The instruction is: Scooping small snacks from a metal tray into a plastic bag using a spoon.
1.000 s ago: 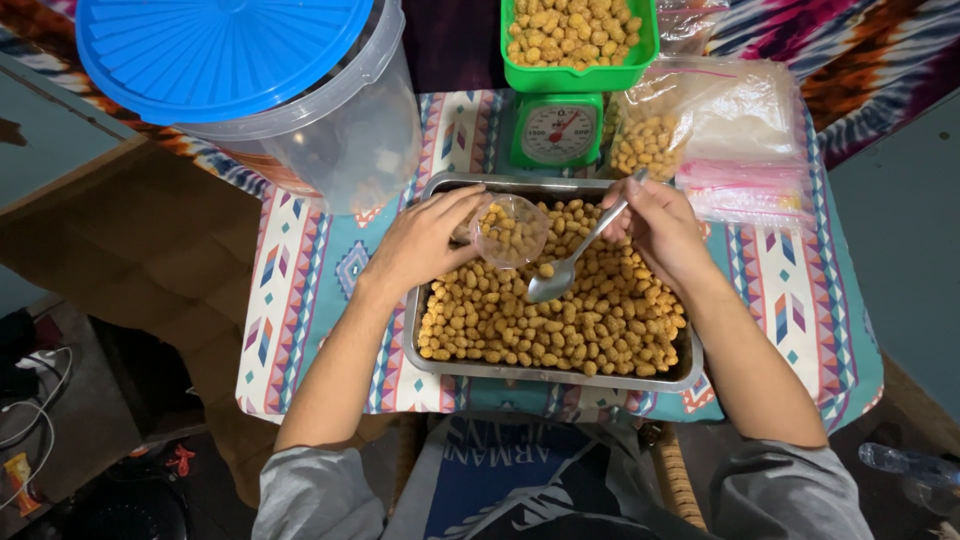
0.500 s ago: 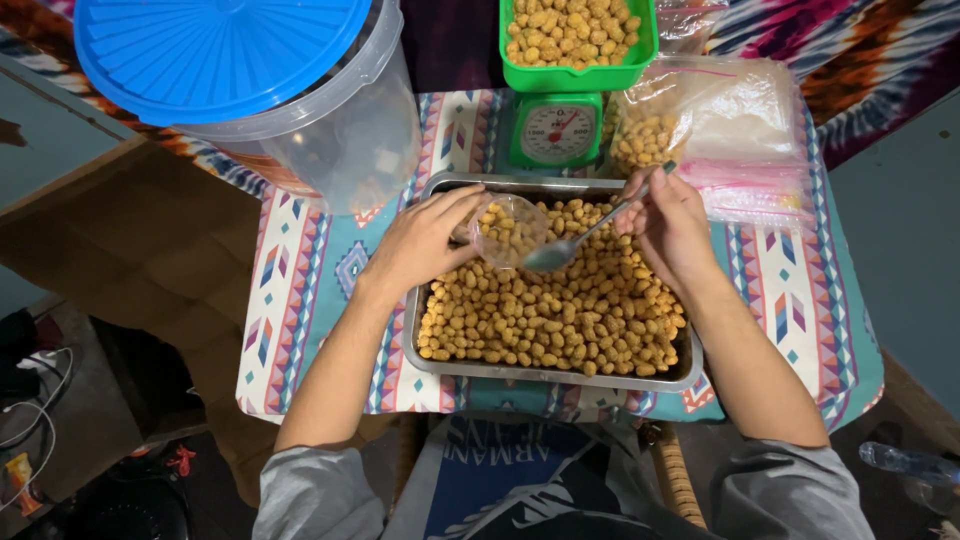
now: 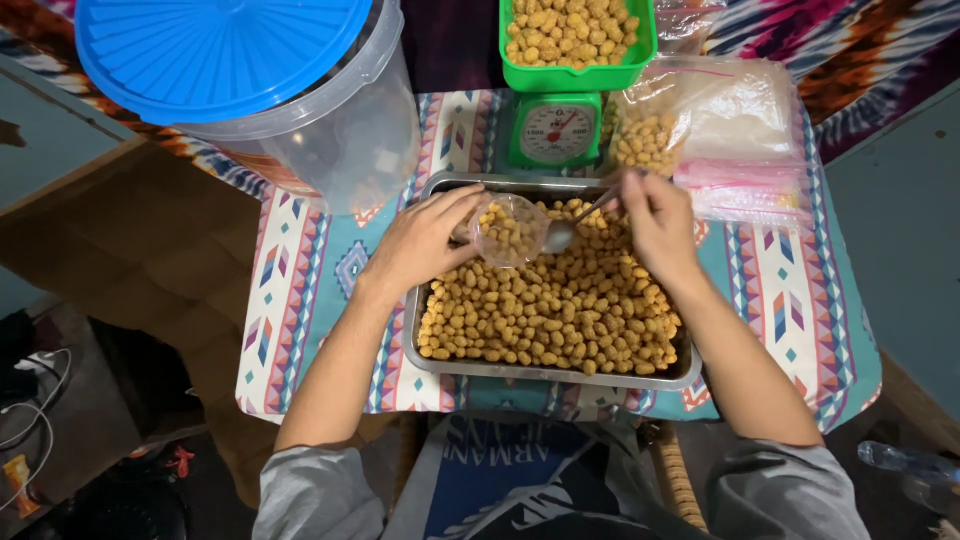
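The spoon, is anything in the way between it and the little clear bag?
Nothing visible is. The spoon in the right hand already sits at the mouth of the little clear bag that the left hand holds.

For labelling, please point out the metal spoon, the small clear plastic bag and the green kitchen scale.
metal spoon (image 3: 558, 236), head view, bowl.
small clear plastic bag (image 3: 508, 232), head view, middle.
green kitchen scale (image 3: 557, 130), head view, dial face.

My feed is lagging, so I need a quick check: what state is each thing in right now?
Left hand: holding the small clear bag, open, partly filled.
Right hand: holding the spoon, bowl at the bag's mouth.
Metal tray: full of coated nuts.
Green basket: full, on the scale.
Big tub: blue lid on.
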